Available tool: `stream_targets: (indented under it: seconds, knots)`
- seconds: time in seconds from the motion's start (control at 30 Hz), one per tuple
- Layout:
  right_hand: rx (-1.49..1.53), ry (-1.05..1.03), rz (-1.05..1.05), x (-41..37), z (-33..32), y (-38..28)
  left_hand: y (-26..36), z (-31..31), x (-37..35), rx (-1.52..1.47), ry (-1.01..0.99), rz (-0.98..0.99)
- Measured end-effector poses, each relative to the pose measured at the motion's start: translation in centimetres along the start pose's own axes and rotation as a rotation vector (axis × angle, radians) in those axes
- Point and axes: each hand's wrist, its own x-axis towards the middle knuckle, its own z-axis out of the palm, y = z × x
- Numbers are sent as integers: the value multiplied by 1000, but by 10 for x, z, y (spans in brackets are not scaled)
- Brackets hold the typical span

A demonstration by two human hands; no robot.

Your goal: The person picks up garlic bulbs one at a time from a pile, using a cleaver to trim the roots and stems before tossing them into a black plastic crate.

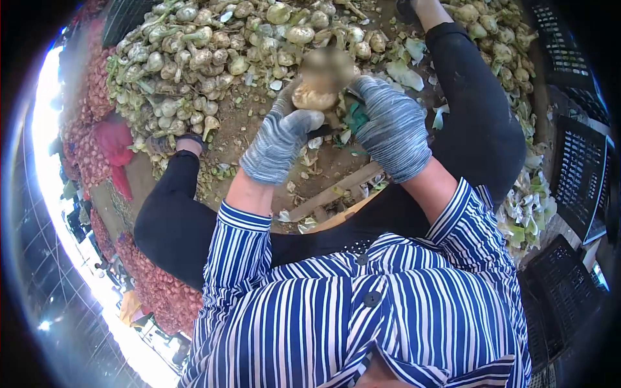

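My left hand (279, 137), in a grey knitted glove, is closed around the side of a pale garlic bulb (314, 98). The upper part of the bulb is covered by a blurred patch. Close on the other side is my right hand (392, 129), gloved alike, with its thumb at the blurred patch. Its curled fingers are wrapped around a green-handled tool (355, 118), whose kind I cannot tell. Behind both hands lies a big heap of garlic bulbs (194, 61) with cut stems and dirt on them.
My bent legs (482, 110) frame the dirt floor (259, 139), which is strewn with peeled skins. A wooden strip (336, 192) lies before my lap. Black plastic crates (579, 171) stand at the right, red mesh sacks (158, 291) at the left. More garlic (495, 29) lies at the upper right.
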Motion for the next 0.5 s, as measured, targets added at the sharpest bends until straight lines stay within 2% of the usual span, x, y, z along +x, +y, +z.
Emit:
stream_targets:
  seconds: [0.07,0.1,0.2,0.27,0.33,0.4,0.43,0.5]
  knots:
    - [-48,-61,-73,-1,-3,-3,0,0,-3,-73,50,22]
    - [-17,-58,-97,-2,-1,-3,-17,-23,5,34,42,33]
    - [-137,-98,-176,-4,-3,-6,-3,-28,5,679,-58,31]
    - [-133,-58,-267,-6,-4,-9,-14,-46,17,1248,-71,43]
    - [-159,-53,-331,-7,-5,-12,-18,-47,16,1683,-188,371]
    - [-218,-82,-372,-8,-4,-13,-7,-47,3,1294,-199,139]
    - [-225,-89,-379,-9,-3,-14,-14,-57,3,1337,-197,255]
    - [-241,-101,-397,-8,0,-12,-14,-52,-4,1056,-130,277]
